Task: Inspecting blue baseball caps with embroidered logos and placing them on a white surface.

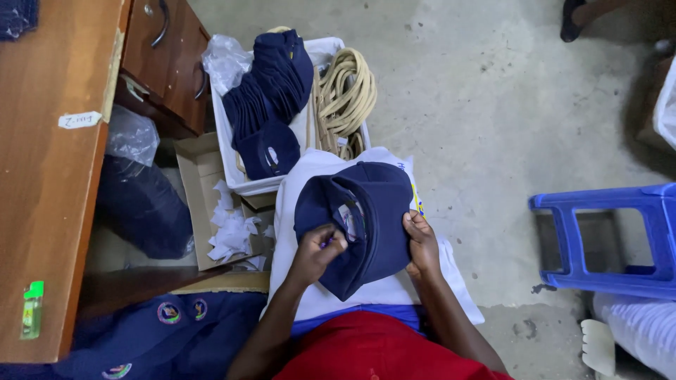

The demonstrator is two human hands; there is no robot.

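Two hands on one navy cap point(359, 222), resting on the white cloth point(310, 176) over the lap. Left hand point(318, 253) pinches inside the cap's opening; right hand point(422, 243) grips its edge. White bin point(227, 144) of caps sits just ahead.

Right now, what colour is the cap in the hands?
Dark navy blue cap; the head view shows it.

Bare forearms without sleeves, red garment over the lap, blue band at its upper edge
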